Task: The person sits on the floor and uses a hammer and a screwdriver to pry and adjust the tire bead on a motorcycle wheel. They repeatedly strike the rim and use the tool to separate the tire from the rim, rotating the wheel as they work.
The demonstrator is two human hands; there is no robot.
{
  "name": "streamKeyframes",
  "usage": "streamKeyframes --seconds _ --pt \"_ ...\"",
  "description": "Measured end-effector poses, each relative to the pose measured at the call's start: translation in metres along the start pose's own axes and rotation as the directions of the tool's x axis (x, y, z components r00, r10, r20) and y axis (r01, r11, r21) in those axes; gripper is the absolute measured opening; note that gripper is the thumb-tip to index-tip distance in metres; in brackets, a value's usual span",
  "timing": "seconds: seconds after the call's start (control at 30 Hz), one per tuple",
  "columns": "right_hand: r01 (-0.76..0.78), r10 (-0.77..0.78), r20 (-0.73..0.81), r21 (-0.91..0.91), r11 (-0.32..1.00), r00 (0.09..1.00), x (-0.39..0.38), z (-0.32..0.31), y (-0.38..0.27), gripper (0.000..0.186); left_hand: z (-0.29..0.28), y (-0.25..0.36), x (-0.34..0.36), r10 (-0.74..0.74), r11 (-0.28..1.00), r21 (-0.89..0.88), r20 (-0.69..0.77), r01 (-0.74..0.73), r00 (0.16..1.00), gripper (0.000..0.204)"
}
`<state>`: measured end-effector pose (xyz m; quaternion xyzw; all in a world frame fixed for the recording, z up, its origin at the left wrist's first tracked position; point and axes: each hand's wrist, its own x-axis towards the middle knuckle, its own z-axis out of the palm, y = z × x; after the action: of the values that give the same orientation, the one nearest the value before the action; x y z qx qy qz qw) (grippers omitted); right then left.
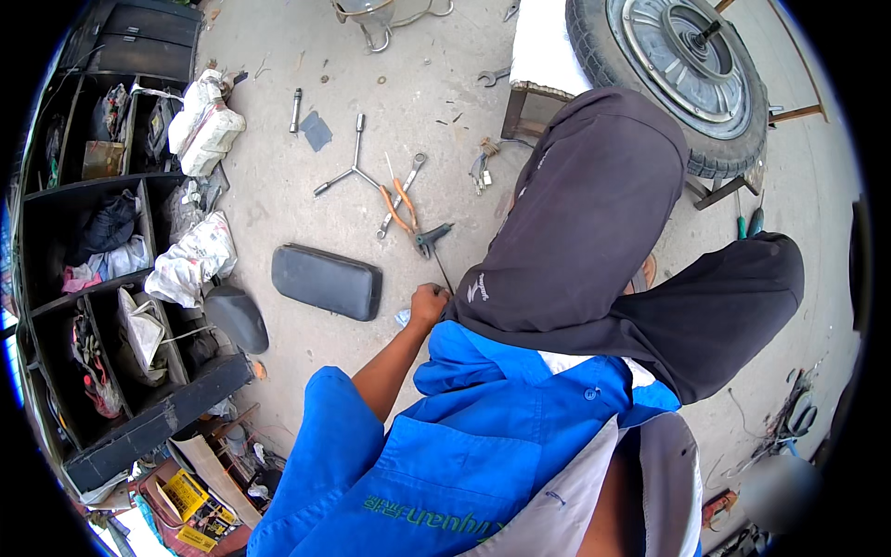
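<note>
My left hand (430, 304) is low by my knee, its fingers curled closed around the lower end of a thin dark shaft. The shaft belongs to a T-handle wrench (434, 234) with a dark green grip, lying on the concrete. Just beyond it are pliers with orange handles (397, 209), crossing a ratcheting spanner (403, 195). A three-armed socket wrench (355, 169) lies farther off. To the left of the hand is a black padded seat cushion (327, 281). My right hand is out of view.
At the upper right a hub-motor wheel with tyre (687, 84) rests on a low stand (534, 111). A black compartment shelf (88, 232) full of bags and parts lines the left. A short socket bar (296, 110), an open-end spanner (494, 77) and a wire connector (481, 172) lie about.
</note>
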<state>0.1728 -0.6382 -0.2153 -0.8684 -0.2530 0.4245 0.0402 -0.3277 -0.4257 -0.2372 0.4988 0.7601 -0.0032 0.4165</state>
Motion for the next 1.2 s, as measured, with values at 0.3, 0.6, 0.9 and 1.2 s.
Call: streamKeyframes --seconds 0.3,0.6,0.9,1.2 --pt "0.027 -0.026 -0.035 0.038 0.999 0.999 0.002 -0.002 -0.004 0.028 -0.011 0.043 0.029 -0.181 0.982 0.017 -0.179 0.187 0.967 0.038" --pt "0.170 -0.160 -0.106 0.103 0.980 0.982 -0.008 -0.032 -0.003 0.028 -0.012 0.023 0.052 0.231 0.837 -0.450 -0.227 -0.312 0.946 0.011" --pt "0.558 0.055 -0.785 0.486 0.672 0.617 -0.011 -0.238 -0.133 0.026 -0.175 0.222 0.027 0.425 0.554 -0.530 -0.483 -0.642 0.766 0.013" --pt "0.913 -0.581 -0.705 0.289 0.289 0.407 -0.090 -0.295 -0.360 0.029 -0.191 0.475 -0.095 0.865 0.181 -0.452 -0.350 -0.874 0.360 0.020"
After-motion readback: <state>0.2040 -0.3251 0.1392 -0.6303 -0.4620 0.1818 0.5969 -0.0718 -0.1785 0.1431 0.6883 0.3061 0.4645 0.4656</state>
